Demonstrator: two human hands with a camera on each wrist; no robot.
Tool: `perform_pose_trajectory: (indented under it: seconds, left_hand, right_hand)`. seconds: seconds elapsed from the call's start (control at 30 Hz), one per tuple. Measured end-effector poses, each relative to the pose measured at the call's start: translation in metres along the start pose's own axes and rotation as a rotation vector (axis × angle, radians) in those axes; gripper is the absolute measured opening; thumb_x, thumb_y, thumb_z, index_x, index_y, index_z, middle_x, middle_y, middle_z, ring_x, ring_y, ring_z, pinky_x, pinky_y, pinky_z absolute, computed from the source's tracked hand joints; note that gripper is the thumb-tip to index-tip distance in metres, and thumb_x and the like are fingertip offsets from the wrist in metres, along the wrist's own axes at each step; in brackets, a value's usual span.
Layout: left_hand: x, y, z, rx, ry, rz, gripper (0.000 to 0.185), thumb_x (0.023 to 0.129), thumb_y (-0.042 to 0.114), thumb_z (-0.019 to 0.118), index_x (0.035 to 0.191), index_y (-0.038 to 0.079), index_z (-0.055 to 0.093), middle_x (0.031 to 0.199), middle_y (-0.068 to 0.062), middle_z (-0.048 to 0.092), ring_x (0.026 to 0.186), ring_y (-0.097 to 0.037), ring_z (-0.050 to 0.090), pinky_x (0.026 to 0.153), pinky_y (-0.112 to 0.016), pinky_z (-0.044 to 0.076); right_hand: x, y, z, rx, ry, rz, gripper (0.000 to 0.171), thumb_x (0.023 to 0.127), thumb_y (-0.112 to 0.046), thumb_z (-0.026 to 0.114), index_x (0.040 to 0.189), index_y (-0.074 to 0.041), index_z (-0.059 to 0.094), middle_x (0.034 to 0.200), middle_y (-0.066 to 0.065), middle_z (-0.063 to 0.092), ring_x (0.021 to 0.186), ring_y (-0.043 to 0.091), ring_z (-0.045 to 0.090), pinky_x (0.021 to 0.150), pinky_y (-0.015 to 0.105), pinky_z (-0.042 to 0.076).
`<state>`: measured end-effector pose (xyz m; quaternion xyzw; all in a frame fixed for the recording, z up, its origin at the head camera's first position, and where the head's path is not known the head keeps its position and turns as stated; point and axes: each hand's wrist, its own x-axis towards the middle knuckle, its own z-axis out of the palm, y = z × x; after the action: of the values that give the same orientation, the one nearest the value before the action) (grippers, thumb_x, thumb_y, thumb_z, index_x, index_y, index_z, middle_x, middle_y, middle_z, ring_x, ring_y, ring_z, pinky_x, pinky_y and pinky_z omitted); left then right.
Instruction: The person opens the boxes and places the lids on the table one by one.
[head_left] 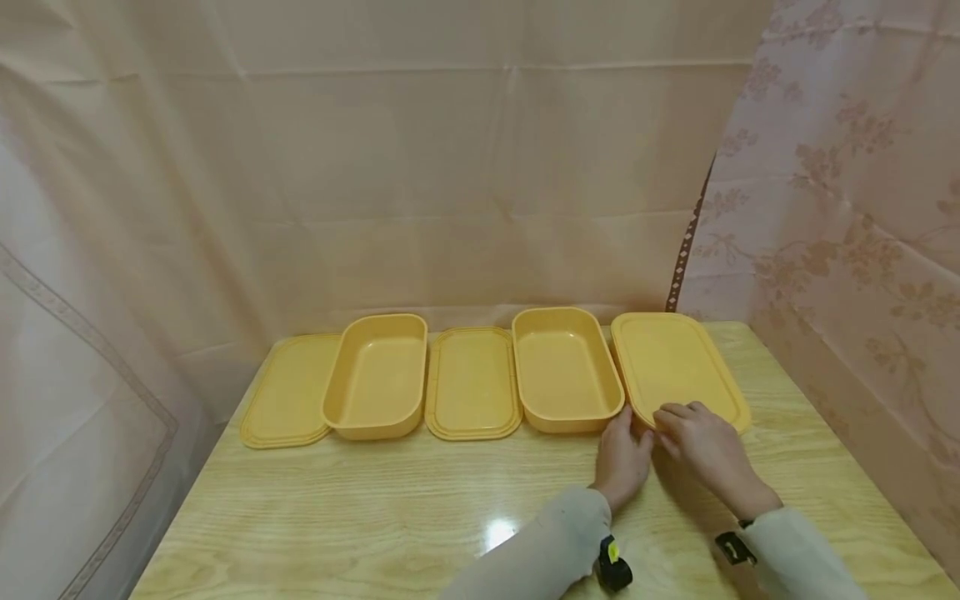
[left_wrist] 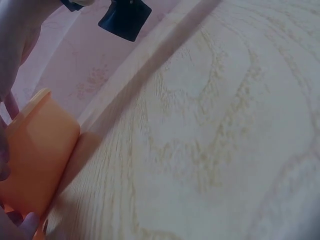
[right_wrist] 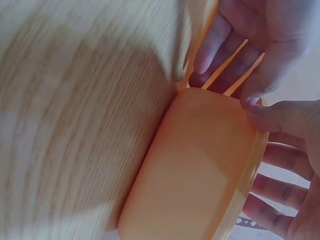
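Yellow plastic boxes and lids lie in a row on a wooden table [head_left: 390,508]. The rightmost one is a box with its lid on [head_left: 678,367], sitting slightly tilted. My right hand [head_left: 701,446] grips its near rim; in the right wrist view its thumb [right_wrist: 285,117] lies on the box [right_wrist: 200,165] edge with the fingers on the lid side. My left hand [head_left: 622,454] is at the near left corner of the same box, fingertips [right_wrist: 210,47] pinching the thin rim. The left wrist view shows that box's wall [left_wrist: 40,160] close up.
To the left stand an open box [head_left: 566,371], a loose lid [head_left: 472,383], a second open box [head_left: 377,377] and another lid [head_left: 288,392]. Draped cloth [head_left: 480,183] closes off the back and both sides. Bare tabletop lies in front of the row.
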<state>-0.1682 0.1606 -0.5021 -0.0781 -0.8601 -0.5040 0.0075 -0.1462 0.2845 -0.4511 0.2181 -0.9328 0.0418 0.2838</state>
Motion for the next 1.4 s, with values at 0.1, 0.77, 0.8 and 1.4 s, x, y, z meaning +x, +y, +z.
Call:
perform_pose_trajectory:
  seconds: [0.1, 0.77, 0.8, 1.4]
  left_hand:
    - [0.0, 0.001, 0.001, -0.009, 0.004, -0.016, 0.051, 0.094, 0.026, 0.061, 0.14, 0.006, 0.051, 0.134, -0.01, 0.06, 0.124, -0.023, 0.057, 0.105, -0.034, 0.045]
    - [-0.001, 0.004, 0.001, -0.011, 0.005, -0.057, 0.051, 0.094, 0.027, 0.062, 0.14, 0.009, 0.051, 0.135, -0.006, 0.06, 0.124, -0.022, 0.056, 0.105, -0.034, 0.046]
    - [-0.001, 0.004, 0.001, -0.017, 0.004, -0.06, 0.051, 0.094, 0.027, 0.062, 0.141, 0.008, 0.051, 0.135, -0.006, 0.059, 0.125, -0.022, 0.056, 0.105, -0.034, 0.046]
    - [-0.001, 0.003, 0.001, -0.062, -0.001, -0.079, 0.052, 0.093, 0.028, 0.064, 0.141, 0.01, 0.051, 0.136, -0.004, 0.059, 0.126, -0.021, 0.055, 0.105, -0.035, 0.045]
  right_hand:
    - [0.0, 0.0, 0.0, -0.004, 0.019, -0.011, 0.027, 0.066, -0.009, 0.084, 0.09, -0.005, 0.072, 0.095, 0.011, 0.074, 0.078, 0.029, 0.064, 0.059, 0.041, 0.054]
    - [0.001, -0.002, -0.007, 0.035, -0.051, 0.093, 0.028, 0.068, -0.011, 0.084, 0.093, -0.004, 0.075, 0.1, 0.011, 0.074, 0.08, 0.028, 0.063, 0.063, 0.042, 0.054]
    - [0.001, -0.002, -0.008, 0.038, -0.057, 0.099, 0.028, 0.068, -0.011, 0.084, 0.093, -0.004, 0.076, 0.1, 0.011, 0.074, 0.08, 0.028, 0.063, 0.063, 0.042, 0.054]
    - [0.005, -0.004, -0.015, 0.111, -0.09, 0.167, 0.029, 0.071, -0.012, 0.082, 0.096, 0.0, 0.075, 0.103, 0.016, 0.074, 0.085, 0.033, 0.065, 0.073, 0.047, 0.055]
